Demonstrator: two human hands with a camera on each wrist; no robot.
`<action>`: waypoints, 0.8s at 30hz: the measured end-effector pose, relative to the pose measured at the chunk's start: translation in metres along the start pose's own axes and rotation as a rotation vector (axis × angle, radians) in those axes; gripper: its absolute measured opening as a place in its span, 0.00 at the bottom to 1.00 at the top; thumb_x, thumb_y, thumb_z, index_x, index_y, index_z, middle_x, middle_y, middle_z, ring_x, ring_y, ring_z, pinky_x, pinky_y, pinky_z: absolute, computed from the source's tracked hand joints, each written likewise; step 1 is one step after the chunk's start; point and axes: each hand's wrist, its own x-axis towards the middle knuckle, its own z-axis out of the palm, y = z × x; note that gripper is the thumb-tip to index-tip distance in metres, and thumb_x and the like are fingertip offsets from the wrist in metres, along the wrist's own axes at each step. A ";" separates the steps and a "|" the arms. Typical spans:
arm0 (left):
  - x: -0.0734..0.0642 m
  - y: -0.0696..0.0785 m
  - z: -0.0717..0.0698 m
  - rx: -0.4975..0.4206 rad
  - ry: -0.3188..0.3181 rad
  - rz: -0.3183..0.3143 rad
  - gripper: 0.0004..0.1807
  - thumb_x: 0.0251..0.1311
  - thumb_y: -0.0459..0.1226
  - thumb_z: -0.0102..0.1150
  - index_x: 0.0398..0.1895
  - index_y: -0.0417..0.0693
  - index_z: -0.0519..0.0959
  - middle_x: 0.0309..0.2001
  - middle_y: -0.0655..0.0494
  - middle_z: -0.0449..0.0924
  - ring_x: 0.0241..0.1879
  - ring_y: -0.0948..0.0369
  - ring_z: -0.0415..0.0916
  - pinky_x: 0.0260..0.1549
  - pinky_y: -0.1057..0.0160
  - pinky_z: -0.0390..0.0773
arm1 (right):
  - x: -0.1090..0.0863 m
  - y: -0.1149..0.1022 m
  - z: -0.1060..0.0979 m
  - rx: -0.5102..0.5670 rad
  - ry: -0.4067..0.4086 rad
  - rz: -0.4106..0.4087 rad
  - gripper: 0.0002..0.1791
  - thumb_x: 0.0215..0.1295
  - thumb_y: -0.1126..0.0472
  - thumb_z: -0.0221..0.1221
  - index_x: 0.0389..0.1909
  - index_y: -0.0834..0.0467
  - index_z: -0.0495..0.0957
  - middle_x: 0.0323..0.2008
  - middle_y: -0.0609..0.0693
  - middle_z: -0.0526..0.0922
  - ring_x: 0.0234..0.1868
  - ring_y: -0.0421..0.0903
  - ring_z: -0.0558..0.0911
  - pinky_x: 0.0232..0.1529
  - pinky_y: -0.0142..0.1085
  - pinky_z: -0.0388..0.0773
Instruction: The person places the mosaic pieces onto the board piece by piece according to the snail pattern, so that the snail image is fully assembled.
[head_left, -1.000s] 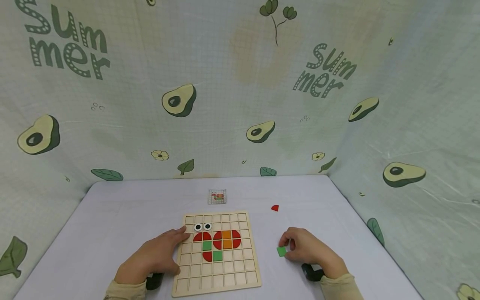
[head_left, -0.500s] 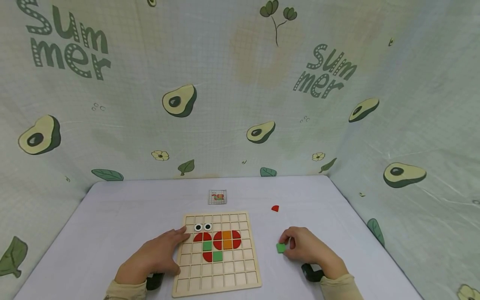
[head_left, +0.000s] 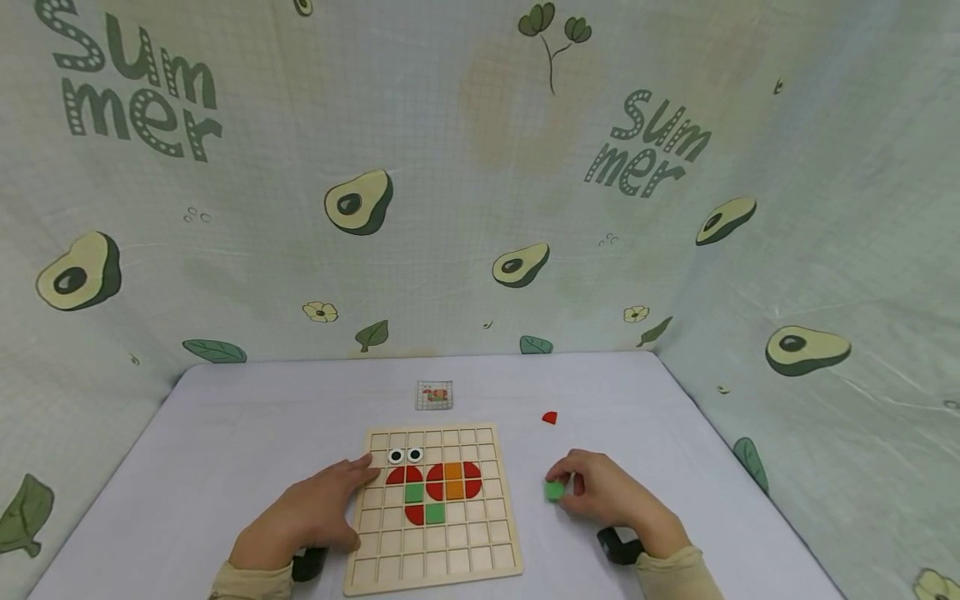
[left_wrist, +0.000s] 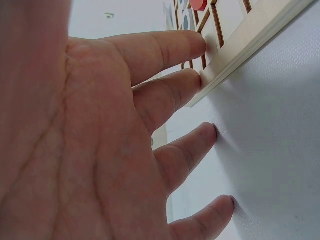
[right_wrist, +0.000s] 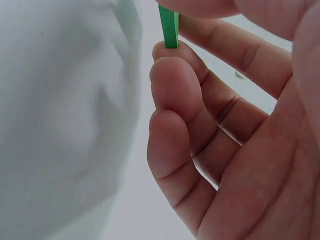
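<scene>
A wooden grid board lies on the table with red quarter-circle pieces, green squares, orange squares and two round eye pieces in its cells. My left hand rests at the board's left edge; in the left wrist view its fingers are spread, two fingertips touching the board's rim and the others on the tabletop. To the right of the board, my right hand pinches a green square tile between thumb and fingers. The right wrist view shows that tile edge-on.
Behind the board lies a small picture card with a coloured pattern on a grid. A loose red quarter-circle sits on the white tabletop, right of the card. A printed cloth hangs behind and at the sides.
My right hand has moved slightly left toward the board, carrying the green square tile, which has also shifted up in view. The left hand and the board have stayed in place.
</scene>
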 end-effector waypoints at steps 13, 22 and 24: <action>0.000 -0.001 0.000 -0.004 -0.004 0.013 0.49 0.29 0.41 0.82 0.66 0.48 0.76 0.71 0.50 0.66 0.69 0.44 0.62 0.56 0.38 0.70 | 0.011 -0.009 0.005 -0.026 0.009 -0.063 0.16 0.53 0.69 0.67 0.43 0.50 0.85 0.35 0.39 0.77 0.27 0.35 0.74 0.30 0.30 0.74; 0.000 0.000 -0.001 0.000 -0.010 0.014 0.49 0.30 0.42 0.82 0.66 0.48 0.76 0.71 0.50 0.66 0.69 0.44 0.61 0.57 0.37 0.70 | 0.023 -0.022 0.010 -0.011 0.022 -0.113 0.16 0.54 0.67 0.68 0.43 0.49 0.85 0.35 0.38 0.78 0.28 0.37 0.75 0.29 0.29 0.75; 0.000 0.000 -0.002 -0.002 -0.011 0.014 0.49 0.30 0.42 0.82 0.66 0.48 0.76 0.71 0.50 0.66 0.69 0.43 0.61 0.57 0.37 0.70 | 0.026 -0.026 0.012 0.003 0.017 -0.120 0.16 0.55 0.67 0.68 0.44 0.49 0.85 0.35 0.38 0.78 0.29 0.38 0.76 0.30 0.29 0.75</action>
